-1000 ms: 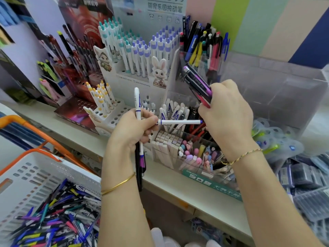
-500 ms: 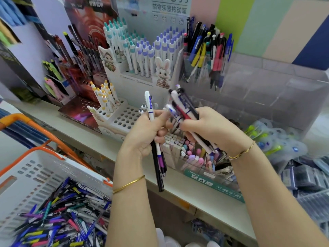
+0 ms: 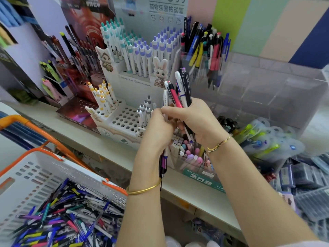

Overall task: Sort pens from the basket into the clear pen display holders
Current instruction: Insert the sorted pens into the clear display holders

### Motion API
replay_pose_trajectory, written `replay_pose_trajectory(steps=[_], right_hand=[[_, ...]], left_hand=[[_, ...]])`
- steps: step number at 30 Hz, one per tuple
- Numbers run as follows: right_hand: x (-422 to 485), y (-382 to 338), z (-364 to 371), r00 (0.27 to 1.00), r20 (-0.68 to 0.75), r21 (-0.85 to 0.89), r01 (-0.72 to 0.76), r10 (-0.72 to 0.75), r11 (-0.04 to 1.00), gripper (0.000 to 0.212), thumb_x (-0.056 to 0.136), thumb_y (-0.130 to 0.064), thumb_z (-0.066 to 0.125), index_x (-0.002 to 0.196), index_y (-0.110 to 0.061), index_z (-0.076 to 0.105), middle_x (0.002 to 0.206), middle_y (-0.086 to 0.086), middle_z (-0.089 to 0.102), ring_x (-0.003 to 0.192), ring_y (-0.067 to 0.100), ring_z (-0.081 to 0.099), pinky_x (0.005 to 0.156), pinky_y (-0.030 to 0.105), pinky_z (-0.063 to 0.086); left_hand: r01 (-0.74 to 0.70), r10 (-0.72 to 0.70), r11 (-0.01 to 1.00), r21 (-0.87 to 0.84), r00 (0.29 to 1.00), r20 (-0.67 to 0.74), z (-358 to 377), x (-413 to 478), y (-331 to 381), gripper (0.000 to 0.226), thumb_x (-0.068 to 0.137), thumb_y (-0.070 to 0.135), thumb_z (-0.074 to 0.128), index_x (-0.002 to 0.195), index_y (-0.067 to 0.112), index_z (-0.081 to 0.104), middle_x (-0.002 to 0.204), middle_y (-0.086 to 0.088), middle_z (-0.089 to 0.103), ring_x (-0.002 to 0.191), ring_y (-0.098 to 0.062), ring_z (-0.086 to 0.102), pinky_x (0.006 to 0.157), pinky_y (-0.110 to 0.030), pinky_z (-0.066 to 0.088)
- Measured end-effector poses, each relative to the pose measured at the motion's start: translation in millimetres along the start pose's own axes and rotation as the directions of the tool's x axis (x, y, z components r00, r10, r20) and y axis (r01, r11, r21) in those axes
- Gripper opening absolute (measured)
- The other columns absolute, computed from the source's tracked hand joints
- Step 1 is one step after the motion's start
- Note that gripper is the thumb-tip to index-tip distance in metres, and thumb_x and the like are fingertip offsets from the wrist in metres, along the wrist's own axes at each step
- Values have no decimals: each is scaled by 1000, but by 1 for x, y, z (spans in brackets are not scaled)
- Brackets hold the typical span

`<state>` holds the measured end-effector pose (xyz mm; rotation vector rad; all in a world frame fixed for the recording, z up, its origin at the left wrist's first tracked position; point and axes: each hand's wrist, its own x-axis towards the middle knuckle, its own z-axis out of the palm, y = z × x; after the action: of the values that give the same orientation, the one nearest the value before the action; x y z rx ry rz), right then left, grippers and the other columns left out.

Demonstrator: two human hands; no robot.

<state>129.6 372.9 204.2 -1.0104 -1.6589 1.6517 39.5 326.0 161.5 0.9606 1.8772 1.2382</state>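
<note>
My right hand [image 3: 197, 122] grips a bundle of pens [image 3: 179, 90], black, white and pink, that stands upright above the fist. My left hand [image 3: 158, 129] is pressed against it and grips a few pens [image 3: 164, 163] whose dark and purple ends hang below the palm; its fingers touch a white pen at the bundle's left side. A white basket [image 3: 35, 175] with orange handles at the lower left holds several loose pens [image 3: 71, 221]. The clear pen display holder [image 3: 267, 90] stands behind my hands, with mixed pens [image 3: 204, 45] upright in its back left compartment.
A white rabbit-themed pen stand [image 3: 124, 120] with holes and rows of pens sits left of my hands. A dark red pen display [image 3: 78, 72] stands further left. Boxes of erasers [image 3: 190, 155] and packaged items [image 3: 270, 141] crowd the shelf [image 3: 106, 148] below and to the right.
My right hand came down from the clear holder with its bundle and met my left hand. The horizontal white pen between the hands is now upright by the bundle.
</note>
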Motion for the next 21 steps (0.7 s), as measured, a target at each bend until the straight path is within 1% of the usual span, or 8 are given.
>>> replay_pose_trajectory(steps=[3, 6, 8, 10, 12, 16, 19, 21], right_hand=[[1, 3, 1, 999, -17, 18, -39, 39, 999, 15, 78, -7, 75, 81, -4, 60, 58, 6, 53, 42, 11, 43, 38, 18, 36], [0, 2, 0, 998, -30, 42, -48, 50, 998, 11, 81, -8, 72, 80, -3, 62, 50, 1, 55, 36, 9, 42, 38, 16, 36], [-1, 2, -1, 998, -54, 71, -34, 38, 997, 10, 83, -8, 70, 83, -1, 63, 47, -3, 57, 35, 8, 44, 39, 16, 39], [-1, 2, -1, 996, -76, 93, -29, 36, 995, 11, 86, -8, 67, 87, 2, 63, 43, -4, 56, 35, 7, 44, 38, 16, 40], [-1, 3, 1, 996, -81, 106, -31, 40, 994, 13, 87, -7, 65, 90, 6, 63, 44, -3, 57, 34, 7, 44, 38, 17, 41], [1, 3, 1, 995, -83, 125, -53, 63, 991, 13, 88, -6, 63, 83, 6, 63, 48, 1, 58, 35, 7, 44, 38, 18, 43], [4, 3, -1, 993, -96, 161, -54, 70, 985, 13, 88, -6, 63, 77, 1, 62, 50, 1, 61, 35, 7, 45, 40, 20, 42], [8, 2, -4, 989, -131, 197, -43, 70, 980, 12, 88, -6, 62, 78, 2, 62, 55, 4, 63, 35, 8, 47, 40, 21, 42]], left_hand=[[-5, 5, 1000, -1, 1000, -9, 2, -1, 2, 30, 88, 2, 34, 112, 8, 50, 75, -2, 57, 51, -9, 46, 43, -23, 37], [20, -19, 999, -25, 999, 26, 1, 2, 0, 31, 86, 3, 37, 114, 6, 51, 73, -2, 56, 48, -9, 46, 39, -21, 35], [41, -38, 998, -47, 997, 63, -2, 4, 0, 24, 83, 1, 43, 105, 2, 50, 74, -4, 54, 50, -12, 44, 39, -22, 35], [61, -55, 996, -68, 995, 87, -4, 5, 1, 16, 81, -1, 48, 96, 5, 46, 74, -5, 52, 53, -13, 43, 40, -23, 34], [87, -73, 991, -106, 989, 126, -5, 4, 2, 12, 82, -4, 46, 88, 7, 45, 66, -2, 50, 48, -11, 41, 38, -21, 32], [136, -76, 962, -235, 966, 248, -7, 1, 4, 29, 89, -7, 40, 68, 12, 45, 53, 4, 46, 38, -5, 32, 33, -16, 24], [157, -64, 941, -299, 952, 301, -7, -1, 4, 30, 89, -5, 43, 68, 16, 48, 55, 5, 45, 40, -6, 30, 33, -16, 24], [164, -72, 939, -303, 954, 291, -8, 0, 3, 18, 88, -2, 50, 79, 14, 50, 60, 4, 44, 41, -6, 31, 34, -18, 25]])
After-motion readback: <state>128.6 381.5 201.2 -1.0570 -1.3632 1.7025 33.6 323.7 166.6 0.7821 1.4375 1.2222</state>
